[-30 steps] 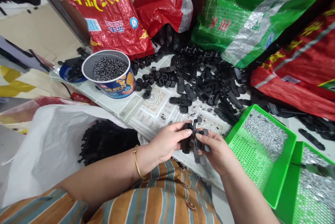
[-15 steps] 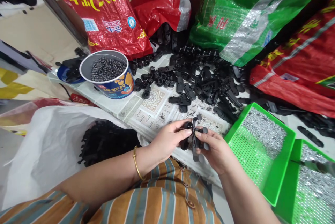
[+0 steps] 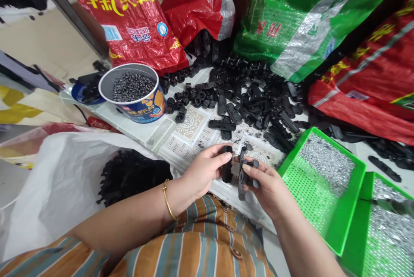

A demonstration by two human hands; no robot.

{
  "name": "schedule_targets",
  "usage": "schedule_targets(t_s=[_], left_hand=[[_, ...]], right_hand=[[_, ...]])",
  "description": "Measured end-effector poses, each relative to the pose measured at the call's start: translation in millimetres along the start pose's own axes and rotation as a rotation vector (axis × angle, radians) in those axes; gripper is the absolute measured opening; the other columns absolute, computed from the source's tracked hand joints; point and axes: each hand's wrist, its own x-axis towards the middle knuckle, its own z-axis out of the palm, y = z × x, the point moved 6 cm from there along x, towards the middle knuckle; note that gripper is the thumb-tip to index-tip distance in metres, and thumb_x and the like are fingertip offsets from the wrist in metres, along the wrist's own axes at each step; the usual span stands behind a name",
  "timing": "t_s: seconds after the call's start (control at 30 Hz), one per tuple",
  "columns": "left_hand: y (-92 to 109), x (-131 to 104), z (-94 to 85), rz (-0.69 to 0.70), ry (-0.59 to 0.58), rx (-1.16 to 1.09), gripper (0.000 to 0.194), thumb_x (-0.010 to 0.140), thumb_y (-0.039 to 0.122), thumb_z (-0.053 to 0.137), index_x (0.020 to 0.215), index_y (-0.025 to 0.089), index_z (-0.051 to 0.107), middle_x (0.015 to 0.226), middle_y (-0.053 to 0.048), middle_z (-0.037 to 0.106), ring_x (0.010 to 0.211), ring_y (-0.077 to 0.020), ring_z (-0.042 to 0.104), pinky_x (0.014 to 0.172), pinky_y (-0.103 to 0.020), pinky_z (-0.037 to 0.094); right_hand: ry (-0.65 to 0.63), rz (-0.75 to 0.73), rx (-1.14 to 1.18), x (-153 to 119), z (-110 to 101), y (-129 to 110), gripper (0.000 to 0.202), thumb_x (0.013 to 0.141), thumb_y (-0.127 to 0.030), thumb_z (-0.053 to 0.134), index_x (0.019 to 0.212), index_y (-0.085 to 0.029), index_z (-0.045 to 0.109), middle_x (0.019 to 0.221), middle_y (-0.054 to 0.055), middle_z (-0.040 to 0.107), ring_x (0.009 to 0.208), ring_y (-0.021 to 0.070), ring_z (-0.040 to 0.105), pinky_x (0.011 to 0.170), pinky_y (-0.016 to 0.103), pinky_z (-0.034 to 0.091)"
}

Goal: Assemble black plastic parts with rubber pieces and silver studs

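Note:
My left hand (image 3: 207,167) is closed on a short black plastic part (image 3: 227,165), thumb across its top and fingers behind. Just to its right, my right hand (image 3: 263,180) pinches a longer black plastic piece with round knobs (image 3: 242,173), held upright with several grey-black discs sticking out on its right side. A narrow gap separates the two pieces. Both hands are above the front edge of the patterned table (image 3: 171,143). My right fingers partly cover the knobbed piece, and its underside is hidden.
Black plastic parts (image 3: 255,100) lie heaped at the back, below red (image 3: 129,14) and green sacks (image 3: 310,18). A tub of small dark pieces (image 3: 129,113) stands left. Green baskets (image 3: 302,199) with shiny metal bits are at right. A white bag (image 3: 64,173) holds more black parts.
The two black pieces, together before, are now apart. My left hand has shifted slightly left with the short part, while the knobbed piece stays in my right hand.

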Motion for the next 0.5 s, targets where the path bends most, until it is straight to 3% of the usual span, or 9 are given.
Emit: schedule_targets(t_s=[0.5], left_hand=[[-5.6,-0.1,3.6,-0.065,-0.043,0.017,0.039,0.069,0.022,0.07,0.107,0.018,0.063,0.095,-0.006,0.064,0.078,-0.0139,0.058,0.068,-0.027,0.047]], right_hand=[[-0.044,0.072,0.095,4.1,1.9,4.0,0.029,0.055,-0.025,0.079,0.08,-0.017,0.068,0.053,-0.003,0.056,0.042,0.0061,0.047,0.037,0.015,0.043]])
